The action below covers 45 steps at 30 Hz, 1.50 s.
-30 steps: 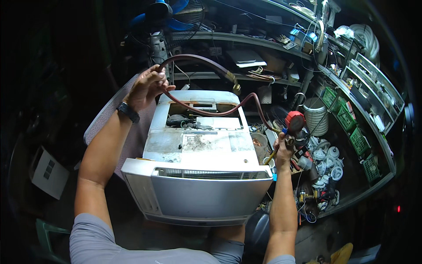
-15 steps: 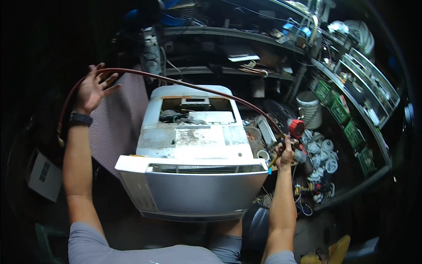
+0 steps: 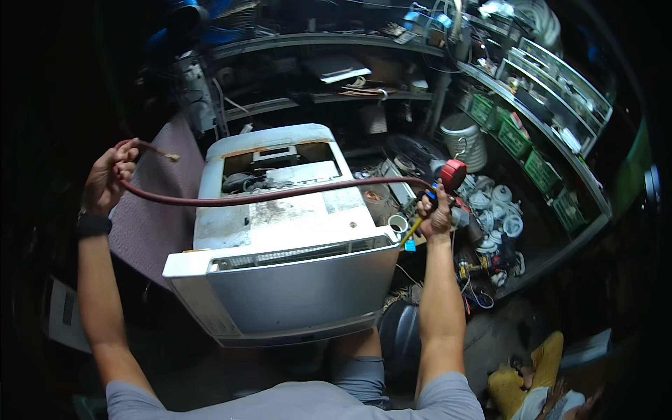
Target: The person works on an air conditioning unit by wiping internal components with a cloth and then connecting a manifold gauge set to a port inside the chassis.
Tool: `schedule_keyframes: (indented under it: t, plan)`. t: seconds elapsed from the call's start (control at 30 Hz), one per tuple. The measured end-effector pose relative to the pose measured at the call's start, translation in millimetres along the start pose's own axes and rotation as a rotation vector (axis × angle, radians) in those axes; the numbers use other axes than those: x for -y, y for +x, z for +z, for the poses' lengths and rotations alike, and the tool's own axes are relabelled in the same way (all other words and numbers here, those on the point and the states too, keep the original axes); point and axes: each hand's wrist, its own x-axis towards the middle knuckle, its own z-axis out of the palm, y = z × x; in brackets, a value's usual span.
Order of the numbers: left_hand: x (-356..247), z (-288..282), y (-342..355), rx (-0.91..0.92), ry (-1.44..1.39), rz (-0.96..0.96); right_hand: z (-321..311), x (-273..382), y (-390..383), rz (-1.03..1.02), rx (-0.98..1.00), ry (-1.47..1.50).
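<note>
A dark red hose [image 3: 280, 197] runs across above a white window air conditioner [image 3: 280, 297] whose top has an open section. Near the hose's far end my left hand [image 3: 106, 180] is closed round it; past the fingers the hose curls back to a brass fitting [image 3: 172, 157]. At the other end, my right hand [image 3: 437, 215] grips a gauge manifold with a red gauge [image 3: 453, 173] above the fingers and some blue beside them. A yellow hose [image 3: 411, 232] hangs below that hand. The fingers partly hide the manifold's body.
A mauve textured panel [image 3: 157, 203] leans left of the unit. On the right lie a heap of white round parts [image 3: 500, 210], a ribbed pail [image 3: 465, 143] and green baskets [image 3: 514, 136]. Cluttered shelves [image 3: 315, 42] line the back. Someone in yellow trousers [image 3: 546, 360] appears lower right.
My left hand, spread under the hose's arch before, has closed on the hose. The hose has dropped from a high arch to a low sag, its fitting swung inward. The view has shifted rightward.
</note>
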Motion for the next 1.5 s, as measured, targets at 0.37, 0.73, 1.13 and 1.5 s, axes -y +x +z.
schedule_keyframes:
  t: [0.37,0.73,1.13,1.5]
  plan:
    - [75,-13,32,-0.199,0.588,-0.063,41,-59,7,0.013,0.026,-0.252]
    - [174,-70,65,-0.215,0.541,-0.091,65,-104,12,0.149,-0.025,-0.478]
    - [216,-109,76,-0.278,0.816,-0.156,90,-104,-2,-0.032,0.077,-0.79]
    - [230,-95,95,-0.131,1.652,-0.136,93,-104,-6,-0.311,0.398,-1.308]
